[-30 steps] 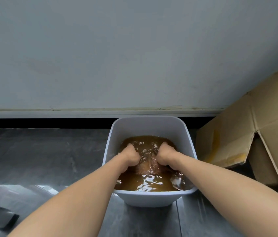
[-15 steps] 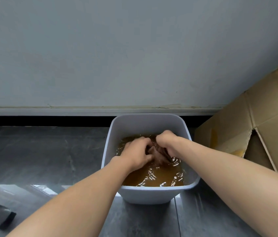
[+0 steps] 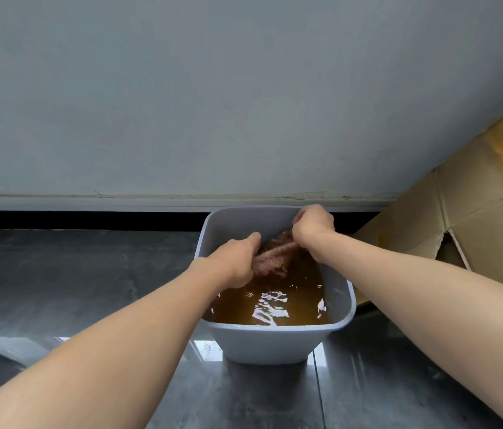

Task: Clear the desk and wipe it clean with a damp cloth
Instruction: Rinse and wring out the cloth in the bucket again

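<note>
Closest to me, glossy dark floor tiles carry a pale plastic tub, smooth-walled with rounded corners, holding murky brown water. Above the water my left hand grips the near end of the cloth, which is twisted into a nubbly, ropey roll. My right hand is clenched round its far end by the tub's back rim. I judge it soft, limp, waterlogged and slick, so holding both ends suits wringing. Beyond, a creased cardboard box sits by a flat matte wall.
</note>
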Demonstrator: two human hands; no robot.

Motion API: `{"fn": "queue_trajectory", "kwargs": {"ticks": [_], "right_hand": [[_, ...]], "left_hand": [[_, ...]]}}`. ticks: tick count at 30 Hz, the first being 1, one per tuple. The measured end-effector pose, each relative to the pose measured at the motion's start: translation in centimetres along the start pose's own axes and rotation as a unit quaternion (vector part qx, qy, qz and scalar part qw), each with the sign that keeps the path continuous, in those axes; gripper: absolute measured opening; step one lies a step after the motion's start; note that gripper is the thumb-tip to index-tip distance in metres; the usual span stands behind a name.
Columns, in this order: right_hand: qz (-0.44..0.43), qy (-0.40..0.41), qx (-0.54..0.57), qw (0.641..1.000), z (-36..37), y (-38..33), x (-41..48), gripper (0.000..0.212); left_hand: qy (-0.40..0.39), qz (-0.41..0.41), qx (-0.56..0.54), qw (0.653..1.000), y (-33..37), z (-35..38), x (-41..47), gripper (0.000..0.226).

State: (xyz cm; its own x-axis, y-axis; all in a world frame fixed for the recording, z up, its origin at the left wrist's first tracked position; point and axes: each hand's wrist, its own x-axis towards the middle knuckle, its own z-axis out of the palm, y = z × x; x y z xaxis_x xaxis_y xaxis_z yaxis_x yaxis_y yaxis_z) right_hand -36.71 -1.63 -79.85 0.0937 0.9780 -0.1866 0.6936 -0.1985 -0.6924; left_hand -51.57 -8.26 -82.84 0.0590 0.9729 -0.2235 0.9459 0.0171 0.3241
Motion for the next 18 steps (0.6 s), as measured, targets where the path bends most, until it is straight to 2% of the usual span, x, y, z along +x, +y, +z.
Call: {"fn": "queue_trajectory", "kwargs": {"ticks": [2, 4, 7, 11, 13, 16, 18], "right_hand": [[0.005, 0.000, -0.004, 1.000, -0.1, -0.2, 0.0, 0.023], [0.005, -0.056, -0.006, 0.998, -0.2, -0.2, 0.2, 0.029], [0.000, -0.128, -0.029, 0.991, -0.7, -0.3, -0.5, 0.027], [0.021, -0.191, -0.065, 0.979, -0.2, 0.3, -1.4, 0.010], [0.013, -0.231, -0.106, 0.967, 0.1, 0.9, -1.6, 0.010], [-0.020, -0.274, -0.224, 0.935, 0.6, 1.5, -2.1, 0.009], [-0.026, -0.284, -0.269, 0.920, 1.3, 2.0, -2.6, 0.021]], "left_hand": [[-0.009, 0.011, 0.034, 0.999, 0.4, 0.0, -0.1, 0.031], [-0.005, -0.005, 0.030, 1.000, 0.9, 0.1, -0.2, 0.022], [-0.020, -0.059, -0.047, 0.997, 0.9, -0.1, -0.3, 0.012], [-0.030, -0.124, -0.186, 0.974, 0.8, -0.5, -0.5, 0.030], [-0.033, -0.144, -0.229, 0.962, 0.6, -0.4, -0.5, 0.031], [-0.042, -0.157, -0.219, 0.962, 0.3, 1.0, -0.2, 0.027], [-0.039, -0.152, -0.211, 0.965, 0.4, 2.4, 0.2, 0.022]]}}
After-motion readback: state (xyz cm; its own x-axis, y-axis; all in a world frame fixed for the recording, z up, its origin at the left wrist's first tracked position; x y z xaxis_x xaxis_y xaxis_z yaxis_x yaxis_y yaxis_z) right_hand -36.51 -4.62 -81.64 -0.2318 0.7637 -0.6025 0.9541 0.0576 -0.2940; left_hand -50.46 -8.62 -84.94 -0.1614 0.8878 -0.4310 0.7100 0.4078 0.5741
